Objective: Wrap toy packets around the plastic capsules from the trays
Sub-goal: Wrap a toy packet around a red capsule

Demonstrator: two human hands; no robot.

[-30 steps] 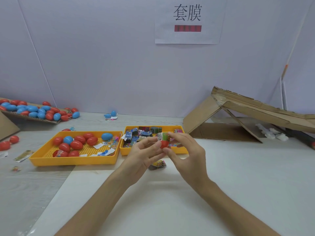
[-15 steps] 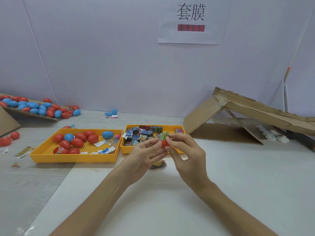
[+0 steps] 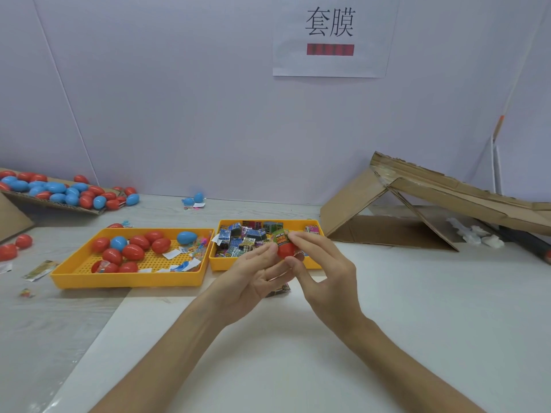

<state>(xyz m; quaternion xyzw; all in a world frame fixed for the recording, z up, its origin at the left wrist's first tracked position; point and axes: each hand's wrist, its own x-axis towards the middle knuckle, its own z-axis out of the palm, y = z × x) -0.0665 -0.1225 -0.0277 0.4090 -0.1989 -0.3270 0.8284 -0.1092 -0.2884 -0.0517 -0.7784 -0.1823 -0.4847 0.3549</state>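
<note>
Over the worktop (image 3: 402, 299) before the packet tray (image 3: 262, 265), my left hand (image 3: 256, 278) grips the red capsule (image 3: 286, 251) while my right hand (image 3: 325, 275) pinches the green packet (image 3: 281, 237) half-sleeved on it, which I reckon next needs easing further down.

High on the pale wall, white paper sign (image 3: 331, 37) with black characters and a red bar. At right on the table (image 3: 417, 323), folded cardboard (image 3: 432, 189) propped tent-like, small white pieces (image 3: 492, 241) beneath. Far left, slanted cardboard flap (image 3: 12, 217).

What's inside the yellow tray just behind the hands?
The yellow plastic tray holds a pile of small colourful toy packets. The left hand, right hand and red plastic capsule cover its near right part.
</note>
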